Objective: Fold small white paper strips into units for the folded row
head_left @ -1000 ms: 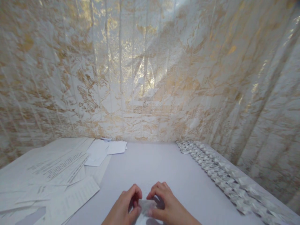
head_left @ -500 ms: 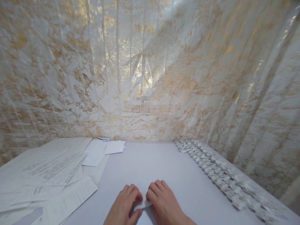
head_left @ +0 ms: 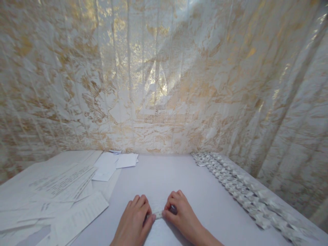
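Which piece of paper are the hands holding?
The narrow paper strip, held between the left hand and right hand; the printed sheets and white slips lie farther left, touched by neither.

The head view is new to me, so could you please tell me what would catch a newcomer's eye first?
The gold-and-white backdrop fills the upper view behind the table. At bottom centre, the left hand and right hand pinch a small strip between them. Rows of folded pieces line the table's right side, and sheets spread over its left.
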Demonstrator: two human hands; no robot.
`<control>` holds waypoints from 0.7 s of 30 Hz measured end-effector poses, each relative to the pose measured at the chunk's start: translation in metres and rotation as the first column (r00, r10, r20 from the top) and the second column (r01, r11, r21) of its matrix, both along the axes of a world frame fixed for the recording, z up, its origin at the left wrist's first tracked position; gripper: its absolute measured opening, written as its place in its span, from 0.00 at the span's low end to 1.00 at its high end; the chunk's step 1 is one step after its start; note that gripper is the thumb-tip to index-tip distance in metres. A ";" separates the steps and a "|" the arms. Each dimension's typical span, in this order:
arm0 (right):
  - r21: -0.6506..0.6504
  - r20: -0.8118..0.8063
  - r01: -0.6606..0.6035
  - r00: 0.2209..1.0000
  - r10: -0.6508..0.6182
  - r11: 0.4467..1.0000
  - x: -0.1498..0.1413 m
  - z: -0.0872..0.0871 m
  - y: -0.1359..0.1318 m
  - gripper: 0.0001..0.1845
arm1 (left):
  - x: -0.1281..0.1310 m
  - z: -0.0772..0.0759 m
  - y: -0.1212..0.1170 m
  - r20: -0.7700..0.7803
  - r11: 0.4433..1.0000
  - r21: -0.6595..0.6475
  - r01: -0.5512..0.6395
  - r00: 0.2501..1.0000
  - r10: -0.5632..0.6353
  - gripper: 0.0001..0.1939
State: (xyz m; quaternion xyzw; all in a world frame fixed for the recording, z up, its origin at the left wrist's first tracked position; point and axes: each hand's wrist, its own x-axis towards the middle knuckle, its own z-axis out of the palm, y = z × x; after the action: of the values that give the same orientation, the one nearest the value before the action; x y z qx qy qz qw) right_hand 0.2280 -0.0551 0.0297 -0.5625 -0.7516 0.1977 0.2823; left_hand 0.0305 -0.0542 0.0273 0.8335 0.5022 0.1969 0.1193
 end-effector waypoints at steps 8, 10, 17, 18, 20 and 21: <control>0.033 0.014 0.024 1.000 -0.025 0.999 -0.003 -0.002 0.001 0.09 | 0.004 0.006 -0.003 -0.037 1.000 -0.002 -0.010 0.999 0.010 0.08; 0.034 0.025 0.012 1.000 -0.013 0.999 -0.003 -0.001 0.000 0.09 | 0.004 0.006 -0.003 -0.044 1.000 -0.010 -0.015 0.999 0.015 0.08; 0.163 0.168 -0.198 0.971 0.171 0.967 -0.002 -0.009 0.000 0.15 | 0.004 0.005 0.000 0.012 0.998 -0.062 -0.033 0.999 0.034 0.04; 0.204 0.235 -0.259 0.949 0.210 0.944 -0.002 -0.013 0.001 0.14 | 0.005 0.004 0.001 0.016 0.997 -0.069 -0.033 0.999 0.034 0.04; 0.287 0.383 -0.378 0.887 0.256 0.880 -0.004 -0.019 0.003 0.08 | 0.005 0.002 0.002 0.017 0.996 -0.077 -0.036 0.999 0.038 0.05; 0.326 0.446 -0.425 0.857 0.259 0.845 -0.004 -0.022 0.004 0.05 | 0.005 0.001 0.003 0.017 0.996 -0.081 -0.041 0.999 0.042 0.05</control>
State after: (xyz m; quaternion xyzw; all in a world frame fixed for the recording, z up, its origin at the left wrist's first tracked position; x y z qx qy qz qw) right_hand 0.2238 -0.0507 0.0072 -0.3715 -0.9059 -0.0319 0.2007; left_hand 0.0352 -0.0511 0.0279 0.8156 0.5258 0.1865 0.1535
